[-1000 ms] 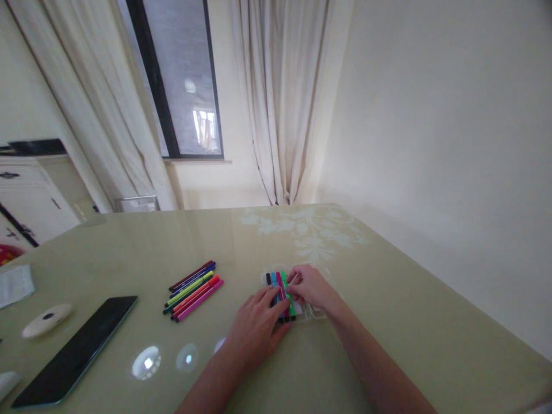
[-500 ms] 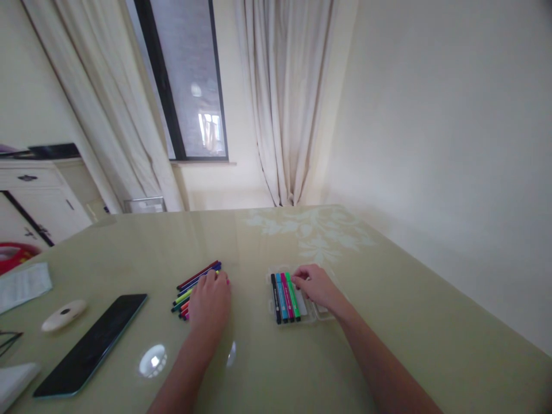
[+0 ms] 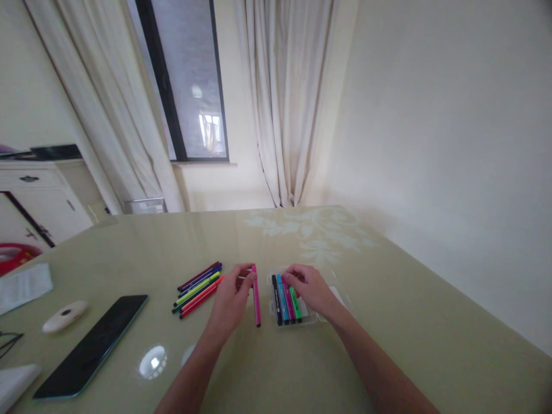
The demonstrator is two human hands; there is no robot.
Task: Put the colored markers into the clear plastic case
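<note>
My left hand (image 3: 233, 296) pinches a pink felt-tip marker (image 3: 257, 302) near its upper end, the black tip end pointing toward me. The marker is just left of a clear plastic case (image 3: 308, 319). In the case lie a black marker (image 3: 276, 302), a blue marker (image 3: 283, 302), a magenta marker (image 3: 290, 307) and a green marker (image 3: 296, 307). My right hand (image 3: 308, 284) is over the case, its fingers bent together at the upper ends of the magenta and green markers; whether it grips one is hidden. Left of my left hand lies a row of several loose markers (image 3: 198, 290).
A dark phone or tablet (image 3: 92, 345) lies on the left of the glossy table (image 3: 267, 368). Beyond it are a white oval object (image 3: 64, 316), a pale folded cloth or packet (image 3: 26, 286) and a red item (image 3: 17, 256). A wall (image 3: 452, 172) runs along the right side.
My left hand has moved right from the loose markers, carrying the pink marker beside the case. My right hand has shifted slightly left over the markers in the case.
</note>
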